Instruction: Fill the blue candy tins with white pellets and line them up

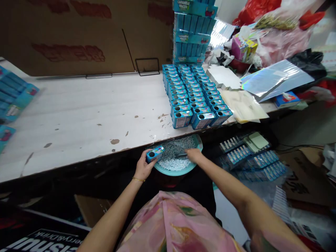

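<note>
Below the table's front edge sits a light-teal basin with many small white candies in it. My left hand grips a small blue candy tin at the basin's left rim, its printed top turned up. Over the right part of the basin, my right hand is closed around a dark, thin scoop-like tool, whose end lies among the candies. The tool's exact shape is hard to make out. On the table beyond, several blue tins stand upright in three rows, with dark round openings on top.
Stacked blue display boxes rise behind the rows, beside a large cardboard box. More blue boxes stand at the table's left. Clear plastic sheets and bags lie at the right. Packed tins sit lower right, below table height.
</note>
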The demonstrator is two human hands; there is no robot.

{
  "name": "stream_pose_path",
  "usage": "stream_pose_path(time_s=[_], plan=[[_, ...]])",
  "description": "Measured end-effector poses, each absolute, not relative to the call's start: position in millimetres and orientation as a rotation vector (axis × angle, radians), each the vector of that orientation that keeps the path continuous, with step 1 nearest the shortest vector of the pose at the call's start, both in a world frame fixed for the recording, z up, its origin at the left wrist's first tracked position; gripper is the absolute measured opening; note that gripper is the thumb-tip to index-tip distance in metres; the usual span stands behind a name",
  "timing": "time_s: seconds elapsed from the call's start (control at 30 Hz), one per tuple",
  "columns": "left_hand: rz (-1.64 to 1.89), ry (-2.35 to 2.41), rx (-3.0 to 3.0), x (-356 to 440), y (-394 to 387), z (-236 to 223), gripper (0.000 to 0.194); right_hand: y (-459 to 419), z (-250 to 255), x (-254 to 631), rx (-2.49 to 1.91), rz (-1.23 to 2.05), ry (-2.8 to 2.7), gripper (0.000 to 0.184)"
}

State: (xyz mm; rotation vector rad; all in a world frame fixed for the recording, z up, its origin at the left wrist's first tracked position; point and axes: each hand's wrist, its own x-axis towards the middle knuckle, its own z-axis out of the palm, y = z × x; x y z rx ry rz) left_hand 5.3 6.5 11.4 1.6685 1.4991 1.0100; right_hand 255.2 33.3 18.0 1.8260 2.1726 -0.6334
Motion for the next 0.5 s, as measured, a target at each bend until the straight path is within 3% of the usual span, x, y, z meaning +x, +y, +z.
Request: stream_pose_path(time_s=[0.23,0.5], plan=[[1.074,1.543,1.519,-2,6,11,0.048,46,-43,191,1.869,-1.005,2.239,0.040],[1.111,1.573,1.567,-2,5,18,0.045,43,5,262,1.877,-1.234,2.544,0.029]])
